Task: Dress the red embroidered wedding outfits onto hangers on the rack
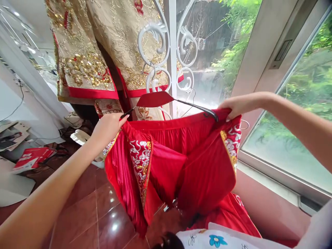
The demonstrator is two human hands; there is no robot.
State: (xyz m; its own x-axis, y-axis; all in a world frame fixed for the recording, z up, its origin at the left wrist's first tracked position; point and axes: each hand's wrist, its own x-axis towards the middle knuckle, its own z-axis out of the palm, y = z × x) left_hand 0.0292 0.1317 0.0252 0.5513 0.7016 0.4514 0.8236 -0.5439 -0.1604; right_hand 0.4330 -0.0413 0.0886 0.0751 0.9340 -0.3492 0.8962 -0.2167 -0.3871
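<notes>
A red pleated skirt (181,162) with silver and gold embroidered panels hangs from a red and black hanger (166,100). My left hand (109,126) is closed on the skirt's waistband at the hanger's left end. My right hand (236,105) is closed on the waistband at the hanger's right end. The hanger's hook catches on a white scrolled metal grille (166,52) in front of the window. The skirt's hem pools near the floor.
A gold embroidered jacket (98,48) with red trim hangs above left. Red papers and boxes (31,157) lie on the glossy brown tiled floor (85,214). A window sill (272,176) runs along the right. White floral fabric (215,240) is at the bottom.
</notes>
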